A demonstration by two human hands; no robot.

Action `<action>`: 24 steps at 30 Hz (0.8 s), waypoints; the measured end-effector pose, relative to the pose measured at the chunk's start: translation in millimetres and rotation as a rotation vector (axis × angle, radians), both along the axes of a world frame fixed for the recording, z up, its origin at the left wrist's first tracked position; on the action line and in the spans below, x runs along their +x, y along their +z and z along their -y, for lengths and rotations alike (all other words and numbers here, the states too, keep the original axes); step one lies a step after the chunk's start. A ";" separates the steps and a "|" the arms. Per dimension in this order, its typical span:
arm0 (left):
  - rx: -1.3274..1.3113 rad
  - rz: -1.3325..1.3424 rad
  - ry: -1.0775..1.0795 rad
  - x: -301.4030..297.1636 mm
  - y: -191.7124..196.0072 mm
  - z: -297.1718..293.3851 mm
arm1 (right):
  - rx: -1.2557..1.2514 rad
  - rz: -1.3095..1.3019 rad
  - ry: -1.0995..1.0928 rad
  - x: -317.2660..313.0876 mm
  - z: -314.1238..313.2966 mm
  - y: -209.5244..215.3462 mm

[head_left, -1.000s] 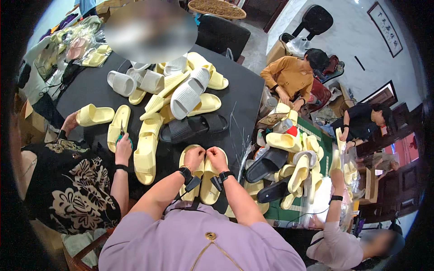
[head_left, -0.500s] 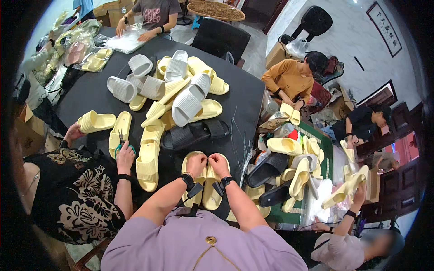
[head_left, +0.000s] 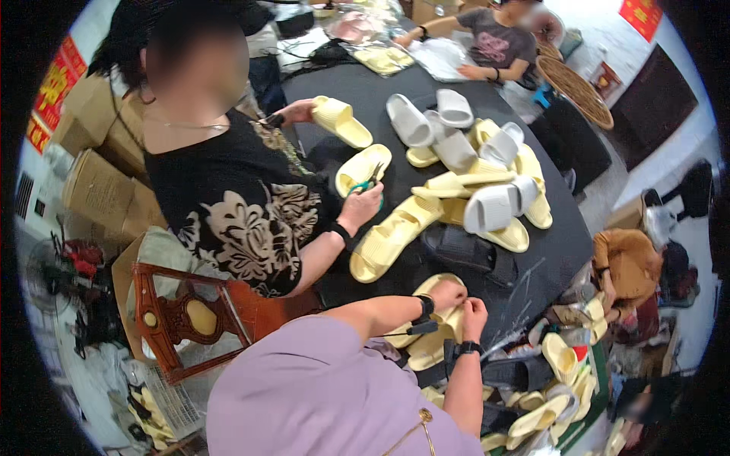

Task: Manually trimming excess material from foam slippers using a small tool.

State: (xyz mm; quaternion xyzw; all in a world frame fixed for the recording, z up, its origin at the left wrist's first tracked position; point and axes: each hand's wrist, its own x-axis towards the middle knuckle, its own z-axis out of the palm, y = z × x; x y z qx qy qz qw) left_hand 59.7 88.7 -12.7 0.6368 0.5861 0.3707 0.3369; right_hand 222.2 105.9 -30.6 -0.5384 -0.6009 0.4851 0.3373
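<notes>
A pair of pale yellow slide slippers (head_left: 427,352) lies at the near edge of the black table, partly covered by my arms. Over them, my left hand (head_left: 447,293) is closed, fingertips pinched together. Close beside it my right hand (head_left: 474,310) is closed in a similar pinch. Whatever sits between the fingers is too small to make out. Just beyond my hands is a pair of black slippers (head_left: 465,252). To the right, thin clear strands (head_left: 525,292) lie spread on the table.
Grey slippers (head_left: 411,120) and yellow slippers (head_left: 391,239) are heaped across the table (head_left: 334,87). At my left, a person in a black patterned top holds scissors (head_left: 369,182) and a yellow slipper (head_left: 342,121). More slippers (head_left: 561,357) pile up at right. A wooden chair (head_left: 190,319) stands at left.
My view has swung left and tilted, so the table sits further right and the neighbour shows more fully. My hands stay pinched over the yellow pair.
</notes>
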 end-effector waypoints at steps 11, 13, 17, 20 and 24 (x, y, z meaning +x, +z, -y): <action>0.008 -0.033 0.027 -5.3 -9.6 -0.3 | -0.040 -0.041 -0.023 -10.1 1.8 7.6; -0.012 -0.023 0.017 1.4 -11.1 -2.2 | -0.045 -0.012 -0.030 -8.4 2.4 11.7; -0.006 0.041 0.037 1.4 -25.2 -1.4 | 0.005 0.036 0.015 -10.6 3.0 14.8; -0.012 0.071 0.034 2.2 -20.3 -0.3 | 0.013 0.084 0.017 -10.3 -0.4 12.9; -0.059 -0.003 -0.011 -6.4 -8.6 -3.6 | -0.015 0.074 -0.038 -13.8 -1.4 7.1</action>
